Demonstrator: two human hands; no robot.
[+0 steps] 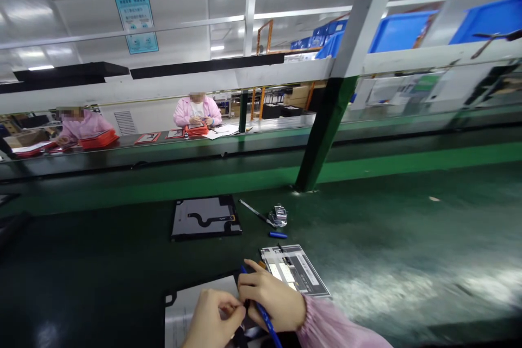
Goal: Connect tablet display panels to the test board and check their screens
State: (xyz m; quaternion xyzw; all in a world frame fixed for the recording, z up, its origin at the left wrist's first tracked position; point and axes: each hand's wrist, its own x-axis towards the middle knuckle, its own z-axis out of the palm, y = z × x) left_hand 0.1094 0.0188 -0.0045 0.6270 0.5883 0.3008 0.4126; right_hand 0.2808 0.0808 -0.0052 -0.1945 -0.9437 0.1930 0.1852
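Note:
My right hand (272, 296) is closed around a blue pen-like tool (266, 319), with its tip pointing down at a flat dark-framed panel (191, 302) at the bottom of the view. My left hand (212, 319) rests on that panel with fingers pinched together close to the tool's tip; what it pinches is too small to make out. A second flat panel (205, 217) with a black flex cable lies farther away on the bench. A grey printed card (294, 269) lies just right of my right hand.
A thin tool (256, 212), a small clear tape dispenser (279, 215) and a blue cap (278, 235) lie beyond the card. A green post (326, 130) rises from the dark green bench (408, 239). Two people in pink coats (198, 111) work across the line. Blue bins (402, 30) sit overhead.

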